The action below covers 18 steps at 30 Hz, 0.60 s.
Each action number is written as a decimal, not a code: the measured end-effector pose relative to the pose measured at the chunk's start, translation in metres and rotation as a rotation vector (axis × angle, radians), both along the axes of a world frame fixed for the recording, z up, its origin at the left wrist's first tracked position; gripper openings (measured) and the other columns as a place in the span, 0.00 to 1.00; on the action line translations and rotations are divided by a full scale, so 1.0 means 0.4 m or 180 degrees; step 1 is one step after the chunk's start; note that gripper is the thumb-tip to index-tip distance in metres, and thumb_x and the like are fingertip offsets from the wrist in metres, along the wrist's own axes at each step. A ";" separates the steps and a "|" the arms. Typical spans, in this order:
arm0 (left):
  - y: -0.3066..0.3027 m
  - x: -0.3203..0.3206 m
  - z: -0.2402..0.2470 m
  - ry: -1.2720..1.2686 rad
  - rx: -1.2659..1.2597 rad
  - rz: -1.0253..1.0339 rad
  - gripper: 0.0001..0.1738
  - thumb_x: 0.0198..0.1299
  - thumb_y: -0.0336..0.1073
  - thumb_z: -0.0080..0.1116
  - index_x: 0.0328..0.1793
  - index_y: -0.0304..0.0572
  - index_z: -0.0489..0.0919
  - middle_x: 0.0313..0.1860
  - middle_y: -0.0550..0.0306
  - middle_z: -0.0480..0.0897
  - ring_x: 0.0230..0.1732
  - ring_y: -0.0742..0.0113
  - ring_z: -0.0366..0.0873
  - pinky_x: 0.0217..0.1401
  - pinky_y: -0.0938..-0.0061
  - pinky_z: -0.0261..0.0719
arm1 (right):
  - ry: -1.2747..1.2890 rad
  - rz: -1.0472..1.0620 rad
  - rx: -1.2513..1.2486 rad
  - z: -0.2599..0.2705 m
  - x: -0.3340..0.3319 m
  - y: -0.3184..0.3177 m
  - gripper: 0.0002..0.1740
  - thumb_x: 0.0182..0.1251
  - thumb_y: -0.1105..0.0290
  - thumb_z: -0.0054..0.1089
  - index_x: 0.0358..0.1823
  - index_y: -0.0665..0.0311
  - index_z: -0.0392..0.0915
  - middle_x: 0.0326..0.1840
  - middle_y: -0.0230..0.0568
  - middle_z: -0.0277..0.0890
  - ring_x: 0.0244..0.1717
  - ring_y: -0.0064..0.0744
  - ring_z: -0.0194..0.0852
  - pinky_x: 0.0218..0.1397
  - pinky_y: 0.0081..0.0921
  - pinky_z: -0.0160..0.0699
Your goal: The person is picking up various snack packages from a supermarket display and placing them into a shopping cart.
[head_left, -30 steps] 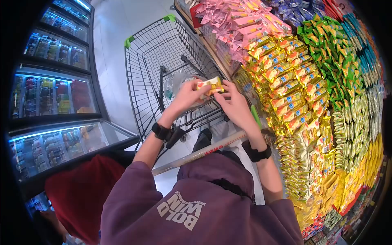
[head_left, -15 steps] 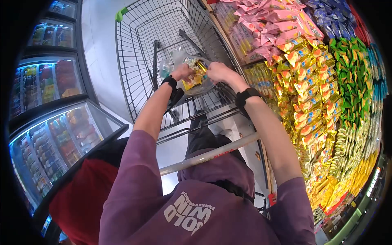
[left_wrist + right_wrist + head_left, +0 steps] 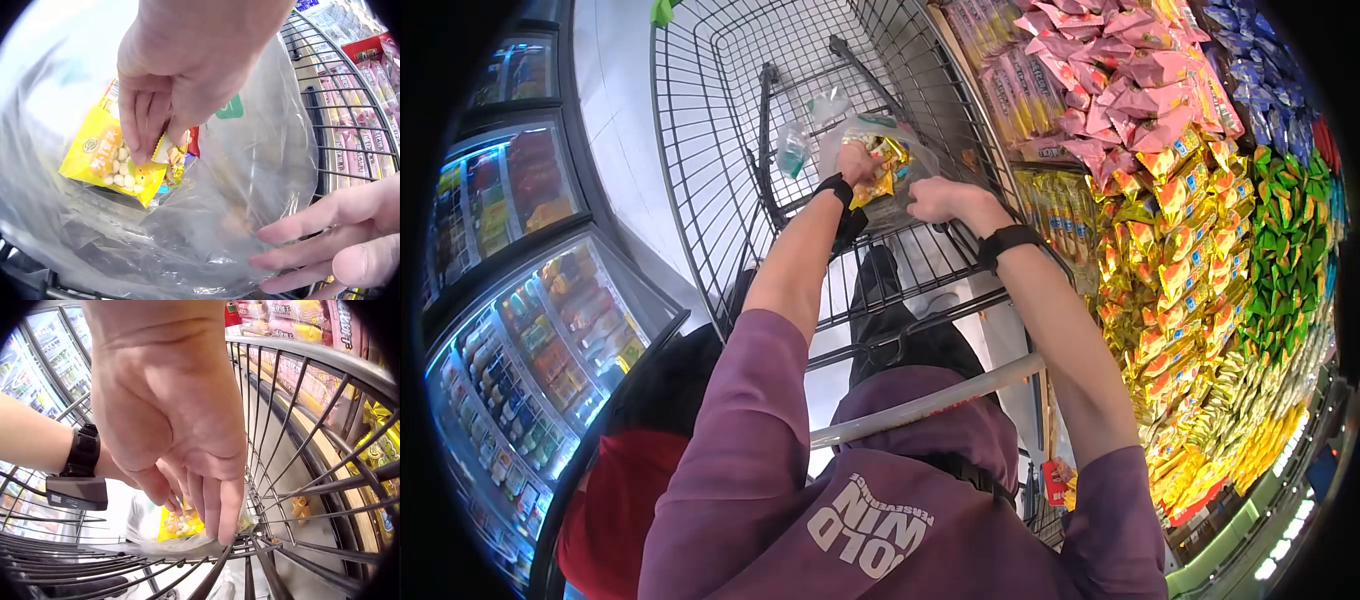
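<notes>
In the left wrist view my left hand [image 3: 178, 69] reaches down into a clear plastic bag [image 3: 250, 162], its thumb and fingers pinching a small yellow-and-white packet [image 3: 167, 153]. A yellow pouch printed with white round pieces [image 3: 112, 156] lies under those fingertips, with red and blue wrappers partly hidden beside it. My right hand [image 3: 337, 244] is at the bag's edge, fingers loosely extended; whether they touch the plastic is unclear. From the head view, both the left hand [image 3: 860, 165] and the right hand [image 3: 943, 200] are over the cart, the bag between them.
The wire cart [image 3: 730, 150] surrounds the bag, and its handle [image 3: 930, 400] crosses before my waist. A clear package with green [image 3: 793, 150] lies left of the bag. Shelves of pink packets [image 3: 1140, 90] and gold packets [image 3: 1180, 260] stand right; glass-door coolers [image 3: 540, 330] and a person in red [image 3: 615, 510] are left.
Both hands have come apart from the yellow packet they held together above the cart. The left has gone down into the bag, while the right has moved to its edge. The head view has shifted.
</notes>
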State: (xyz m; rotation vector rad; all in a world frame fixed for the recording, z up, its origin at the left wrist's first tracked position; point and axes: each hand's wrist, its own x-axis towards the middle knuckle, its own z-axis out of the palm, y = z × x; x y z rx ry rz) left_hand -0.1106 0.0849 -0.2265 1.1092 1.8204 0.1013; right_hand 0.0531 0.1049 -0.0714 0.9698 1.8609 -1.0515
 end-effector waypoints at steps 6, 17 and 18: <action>-0.020 -0.002 -0.098 -0.0201 0.0028 0.0268 0.16 0.54 0.38 0.65 0.26 0.28 0.82 0.21 0.49 0.84 0.22 0.63 0.85 0.25 0.73 0.84 | -0.0056 0.0349 -0.0077 0.013 -0.004 -0.021 0.25 0.68 0.57 0.47 0.58 0.69 0.75 0.59 0.58 0.74 0.62 0.53 0.71 0.64 0.43 0.70; -0.023 -0.040 -0.021 -0.0559 0.0401 -0.1083 0.13 0.51 0.37 0.57 0.28 0.31 0.83 0.22 0.45 0.84 0.24 0.57 0.85 0.30 0.66 0.84 | 0.0496 0.0137 0.0527 0.210 -0.005 -0.130 0.13 0.53 0.71 0.55 0.35 0.71 0.84 0.37 0.56 0.83 0.41 0.51 0.84 0.46 0.40 0.82; -0.020 -0.041 -0.007 -0.0759 0.0205 -0.0885 0.13 0.53 0.36 0.56 0.32 0.30 0.83 0.23 0.47 0.84 0.24 0.58 0.85 0.27 0.67 0.84 | 0.0521 0.0104 0.0538 0.233 0.002 -0.146 0.13 0.53 0.73 0.54 0.36 0.71 0.85 0.39 0.56 0.83 0.41 0.52 0.84 0.46 0.40 0.82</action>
